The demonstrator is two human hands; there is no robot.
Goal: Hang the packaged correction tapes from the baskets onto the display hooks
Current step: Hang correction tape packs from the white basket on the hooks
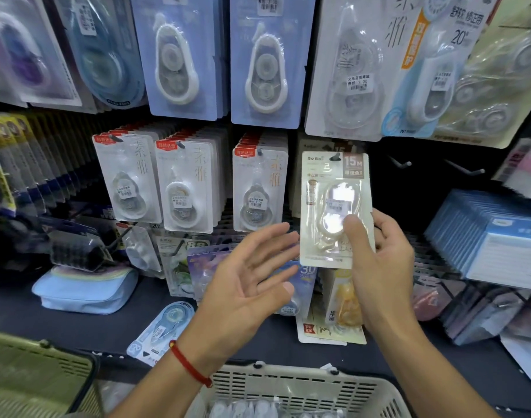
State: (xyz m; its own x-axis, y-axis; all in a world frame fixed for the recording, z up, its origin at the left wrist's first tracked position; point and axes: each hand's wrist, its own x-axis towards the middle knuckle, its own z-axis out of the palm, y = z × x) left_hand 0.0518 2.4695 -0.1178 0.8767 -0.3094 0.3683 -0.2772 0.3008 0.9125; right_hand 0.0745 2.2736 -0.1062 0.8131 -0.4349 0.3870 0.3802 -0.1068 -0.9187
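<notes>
Cream correction tape pack [333,206] pinched by right hand [378,251], seemingly on hook [336,157], left hand [246,276] spread

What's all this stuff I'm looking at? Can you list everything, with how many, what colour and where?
cream BoBo correction tape pack: one, cream card, on a hook at centre right, held at its lower edge
white correction tape packs: three hooked stacks, white cards with red tabs, middle row
blue-carded packs: two hooks, pale blue, top row
bare hooks: two, dark, right of the cream pack
loose packs: several, mixed colours, on the dark shelf
blue pouch: one, light blue, shelf left
baskets: one beige at bottom centre, one olive at bottom left
left hand: open, empty, red cord at the wrist
right hand: pinches the cream pack
</notes>
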